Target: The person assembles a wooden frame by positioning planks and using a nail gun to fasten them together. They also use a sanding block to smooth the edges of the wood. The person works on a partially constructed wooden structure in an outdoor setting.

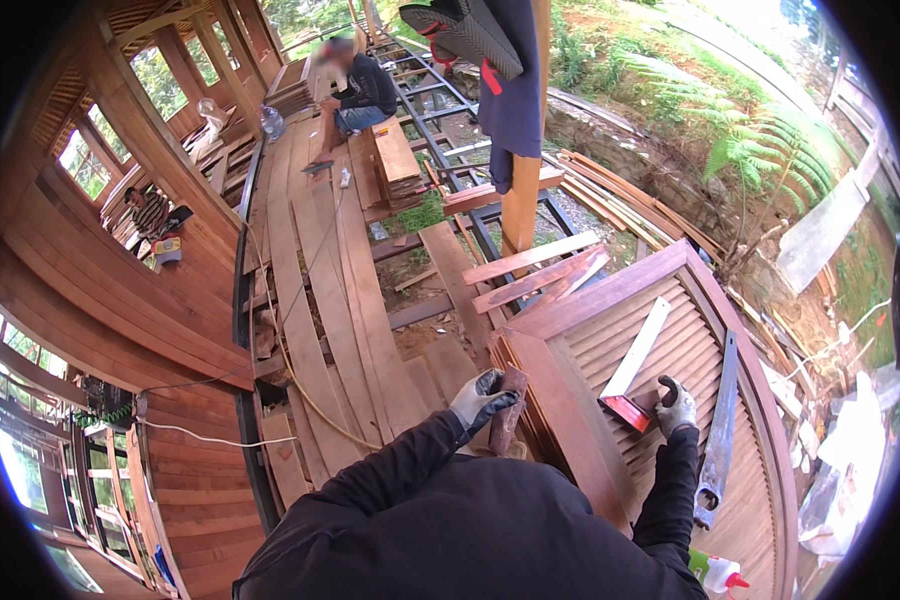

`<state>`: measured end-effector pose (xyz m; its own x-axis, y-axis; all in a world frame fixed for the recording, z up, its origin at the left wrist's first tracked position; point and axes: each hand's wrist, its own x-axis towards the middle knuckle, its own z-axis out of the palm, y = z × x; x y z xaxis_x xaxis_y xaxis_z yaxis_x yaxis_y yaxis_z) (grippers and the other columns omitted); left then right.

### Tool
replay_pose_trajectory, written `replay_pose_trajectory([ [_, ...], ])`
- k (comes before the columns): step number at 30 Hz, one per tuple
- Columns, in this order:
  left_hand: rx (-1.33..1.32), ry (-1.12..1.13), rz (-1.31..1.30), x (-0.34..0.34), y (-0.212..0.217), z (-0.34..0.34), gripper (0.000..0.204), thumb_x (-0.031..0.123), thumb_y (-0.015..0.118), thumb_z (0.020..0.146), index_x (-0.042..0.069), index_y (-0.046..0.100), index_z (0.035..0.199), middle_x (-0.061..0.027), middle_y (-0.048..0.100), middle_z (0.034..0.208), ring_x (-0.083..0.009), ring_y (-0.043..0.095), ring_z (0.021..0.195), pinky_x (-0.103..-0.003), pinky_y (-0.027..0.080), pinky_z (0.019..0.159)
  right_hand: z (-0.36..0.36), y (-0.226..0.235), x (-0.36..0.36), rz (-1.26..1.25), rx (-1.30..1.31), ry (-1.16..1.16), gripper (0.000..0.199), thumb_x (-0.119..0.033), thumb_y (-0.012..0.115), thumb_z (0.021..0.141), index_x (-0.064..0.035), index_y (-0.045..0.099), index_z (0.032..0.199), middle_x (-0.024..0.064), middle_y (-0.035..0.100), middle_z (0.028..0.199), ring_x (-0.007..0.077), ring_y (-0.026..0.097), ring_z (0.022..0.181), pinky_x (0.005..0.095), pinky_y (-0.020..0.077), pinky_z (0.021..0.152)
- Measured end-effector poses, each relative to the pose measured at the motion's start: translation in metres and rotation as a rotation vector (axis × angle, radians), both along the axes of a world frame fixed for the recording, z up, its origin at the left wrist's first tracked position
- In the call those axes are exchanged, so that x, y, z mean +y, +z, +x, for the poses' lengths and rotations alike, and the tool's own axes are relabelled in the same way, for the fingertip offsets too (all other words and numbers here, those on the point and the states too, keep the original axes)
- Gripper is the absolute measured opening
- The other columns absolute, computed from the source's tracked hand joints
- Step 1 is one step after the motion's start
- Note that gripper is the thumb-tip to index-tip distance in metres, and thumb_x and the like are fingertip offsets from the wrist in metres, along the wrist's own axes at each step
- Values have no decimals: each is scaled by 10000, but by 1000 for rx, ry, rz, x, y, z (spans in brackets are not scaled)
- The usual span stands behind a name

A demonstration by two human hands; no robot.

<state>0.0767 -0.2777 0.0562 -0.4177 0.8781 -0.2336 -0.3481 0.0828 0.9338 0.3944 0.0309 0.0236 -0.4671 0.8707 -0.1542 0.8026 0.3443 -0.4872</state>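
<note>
My left hand [481,400], in a grey-and-black work glove, is closed around a short reddish-brown wood block [508,410] beside the stacked panels. My right hand [676,408], gloved the same way, is over a louvered wooden panel [610,440] with its fingers curled. Whether something small and dark sits in those fingers is too unclear to tell. Right beside them lies a try square [638,348] with a pale blade and a red handle. A handsaw [715,430] rests on the slats to the right of that hand. Near the lower edge lies a white glue bottle [718,572] with a red tip.
Long floor planks [315,300] run away at left, with gaps between boards. A wooden post [522,205] stands ahead, hung with dark cloth and sandals [465,40]. Cut wood strips [535,275] lie beyond the panel. One person [362,85] sits farther off; another [150,212] is at left.
</note>
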Motion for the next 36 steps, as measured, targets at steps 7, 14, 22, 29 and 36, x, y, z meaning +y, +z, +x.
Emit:
replay_pose_trajectory([
  [7, -79, -96, -16, 7, -6, 8, 279, 116, 717, 928, 65, 611, 1181, 11, 664, 1084, -74, 592, 985, -257, 499, 862, 8, 7, -31, 154, 135, 121, 527, -139, 709, 771, -173, 650, 1293, 141, 645, 1138, 331, 670, 1023, 402, 540, 935],
  [14, -334, -177, -159, 9, 4, 14, 242, 132, 693, 958, 107, 635, 1193, 16, 681, 1046, -119, 654, 940, -288, 535, 850, -16, 40, -53, 48, -180, -1, 584, -191, 769, 787, -183, 602, 1347, 156, 648, 1234, 331, 650, 1136, 428, 517, 982],
  [22, -346, -194, -69, 8, -20, 10, 278, 124, 688, 961, 74, 623, 1226, -25, 692, 1084, -133, 673, 966, -287, 548, 841, -1, 5, -43, 98, -84, -74, 489, -281, 760, 759, -157, 641, 1217, 121, 685, 1126, 335, 644, 1099, 454, 506, 971],
  [29, -310, -182, -60, 10, 13, 15, 372, 70, 711, 931, 33, 579, 1276, -32, 666, 1138, -121, 638, 1007, -280, 533, 889, -14, 18, -60, 98, -154, -79, 556, -213, 755, 773, -150, 616, 1308, 145, 649, 1251, 347, 613, 1173, 434, 486, 1032],
  [36, -81, -142, -96, 11, -26, 15, 421, 117, 742, 920, 24, 575, 1295, -47, 668, 1180, -115, 634, 1048, -289, 531, 905, -15, 16, -63, 86, -89, -64, 599, -201, 739, 778, -172, 571, 1352, 112, 642, 1253, 321, 593, 1202, 455, 468, 1038],
])
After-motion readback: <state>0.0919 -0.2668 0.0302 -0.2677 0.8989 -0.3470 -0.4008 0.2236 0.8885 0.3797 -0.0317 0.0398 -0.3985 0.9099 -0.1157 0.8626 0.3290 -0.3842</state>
